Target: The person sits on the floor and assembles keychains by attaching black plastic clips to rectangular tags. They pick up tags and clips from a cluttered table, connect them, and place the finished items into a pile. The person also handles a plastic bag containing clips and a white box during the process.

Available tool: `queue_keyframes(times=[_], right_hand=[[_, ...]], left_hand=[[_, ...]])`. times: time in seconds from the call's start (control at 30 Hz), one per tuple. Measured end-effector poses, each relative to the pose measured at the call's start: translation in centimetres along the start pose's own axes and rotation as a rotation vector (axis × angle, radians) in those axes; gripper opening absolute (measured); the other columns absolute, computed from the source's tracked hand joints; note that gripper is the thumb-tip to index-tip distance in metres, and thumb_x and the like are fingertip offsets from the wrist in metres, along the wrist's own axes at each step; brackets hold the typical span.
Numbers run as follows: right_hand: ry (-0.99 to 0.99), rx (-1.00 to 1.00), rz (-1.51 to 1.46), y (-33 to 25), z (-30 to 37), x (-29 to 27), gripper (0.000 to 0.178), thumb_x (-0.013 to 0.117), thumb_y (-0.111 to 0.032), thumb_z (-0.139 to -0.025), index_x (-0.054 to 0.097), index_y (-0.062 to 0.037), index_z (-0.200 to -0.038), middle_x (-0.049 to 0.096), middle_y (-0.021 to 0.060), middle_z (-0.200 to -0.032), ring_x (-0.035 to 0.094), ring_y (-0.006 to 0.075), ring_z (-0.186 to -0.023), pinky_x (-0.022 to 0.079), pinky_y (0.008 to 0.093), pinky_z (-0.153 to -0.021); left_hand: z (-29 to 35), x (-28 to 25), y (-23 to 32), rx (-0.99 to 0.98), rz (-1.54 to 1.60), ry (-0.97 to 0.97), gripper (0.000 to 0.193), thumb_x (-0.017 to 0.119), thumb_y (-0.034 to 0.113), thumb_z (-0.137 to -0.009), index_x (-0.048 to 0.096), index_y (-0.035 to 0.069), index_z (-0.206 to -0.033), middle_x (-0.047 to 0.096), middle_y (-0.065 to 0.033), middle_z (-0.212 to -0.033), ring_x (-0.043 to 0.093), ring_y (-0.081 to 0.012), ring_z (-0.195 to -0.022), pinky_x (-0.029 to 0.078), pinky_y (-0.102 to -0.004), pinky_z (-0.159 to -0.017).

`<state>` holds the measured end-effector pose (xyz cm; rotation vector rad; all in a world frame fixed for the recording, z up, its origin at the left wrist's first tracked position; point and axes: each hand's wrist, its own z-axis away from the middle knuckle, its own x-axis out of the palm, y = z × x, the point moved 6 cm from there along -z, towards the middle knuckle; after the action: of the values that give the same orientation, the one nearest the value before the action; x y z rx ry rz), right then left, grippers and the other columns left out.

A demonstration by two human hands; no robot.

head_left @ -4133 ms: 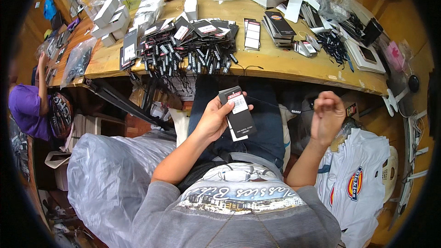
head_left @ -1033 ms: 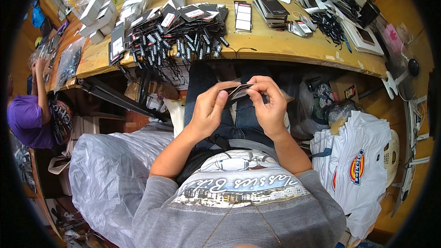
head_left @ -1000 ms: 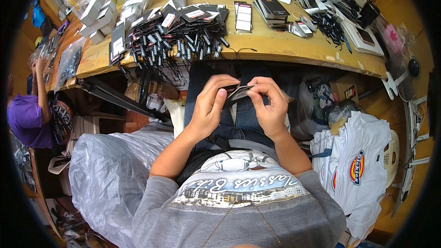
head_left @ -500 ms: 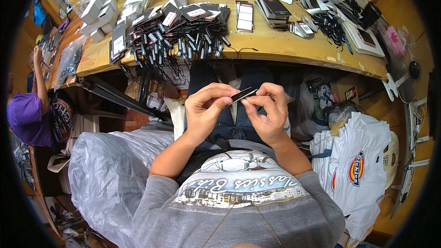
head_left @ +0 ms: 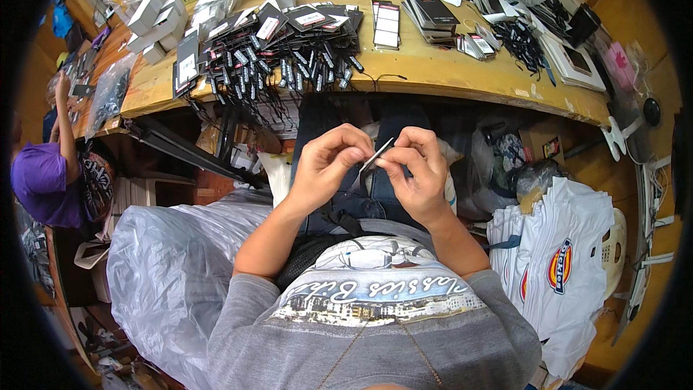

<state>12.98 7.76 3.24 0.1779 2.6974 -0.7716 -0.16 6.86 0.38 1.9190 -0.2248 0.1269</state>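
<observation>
Above my lap, both my hands pinch a thin black-and-white hang tag (head_left: 377,154), seen nearly edge-on and tilted up to the right. My left hand (head_left: 328,167) grips its left side between thumb and fingers. On the other side, my right hand (head_left: 417,173) has thumb and bent fingers closed at the tag. What lies between the fingertips is partly hidden. Ahead on the table, a broad pile of black hang tags (head_left: 310,17) spreads out, their black strings and small seals draped over the front edge.
Wooden table (head_left: 447,76) across the front. On it: white boxes (head_left: 149,14), a stack of black cards (head_left: 427,13), black strings (head_left: 521,47). Folded white shirts (head_left: 552,267) lie at right, a plastic-covered bundle (head_left: 166,267) at left. A person in purple (head_left: 47,182) works at far left.
The tag has turned from a broader dark face to nearly edge-on and steeper. My left hand has shifted slightly, and my right fingers have closed in nearer to it.
</observation>
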Motion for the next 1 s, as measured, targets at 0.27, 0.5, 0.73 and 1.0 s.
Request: queue_keyframes(times=[0.27,0.5,0.73,1.0], right_hand=[[-0.148,0.254,-0.198,1.7,0.4,1.1,0.01,0.063,-0.005,-0.067,0.054,-0.002,-0.072,0.049,0.0061,-0.067,0.048,0.0127,-0.054,0.038,0.0236,-0.045],[-0.347,0.539,-0.333,4.2,1.8,0.9,0.01,0.06,-0.001,-0.069,0.057,0.0007,-0.078,0.055,0.0063,-0.07,0.053,0.0102,-0.064,0.041,0.021,-0.057],[-0.305,0.709,-0.583,6.7,2.8,-0.3,0.01,0.053,-0.003,-0.076,0.058,0.0009,-0.084,0.053,0.0034,-0.073,0.051,0.0087,-0.064,0.041,0.0194,-0.057],[-0.173,0.774,-0.777,7.3,2.6,-0.3,0.015,0.052,-0.001,-0.076,0.055,0.0031,-0.09,0.058,0.0106,-0.077,0.054,0.0114,-0.062,0.042,0.0198,-0.056]], left_hand=[[-0.2,0.1,-1.6,-0.06,0.164,-0.002,0.006,0.057,0.003,-0.074,0.053,-0.001,-0.076,0.052,-0.0057,-0.083,0.049,-0.009,-0.077,0.04,-0.0211,-0.069],[-0.3,-3.1,0.7,0.052,0.032,0.182,0.003,0.052,-0.002,-0.076,0.049,-0.003,-0.076,0.056,-0.0099,-0.081,0.051,-0.0084,-0.071,0.042,-0.0199,-0.066],[0.0,-3.7,1.8,0.095,-0.307,0.087,0.005,0.052,0.0,-0.076,0.05,-0.002,-0.071,0.055,-0.0095,-0.08,0.05,-0.0086,-0.071,0.042,-0.0215,-0.065],[0.3,-3.0,0.4,-0.046,-0.122,0.015,0.008,0.05,0.006,-0.08,0.044,0.001,-0.078,0.054,-0.0093,-0.076,0.046,-0.0075,-0.064,0.038,-0.0187,-0.059]])
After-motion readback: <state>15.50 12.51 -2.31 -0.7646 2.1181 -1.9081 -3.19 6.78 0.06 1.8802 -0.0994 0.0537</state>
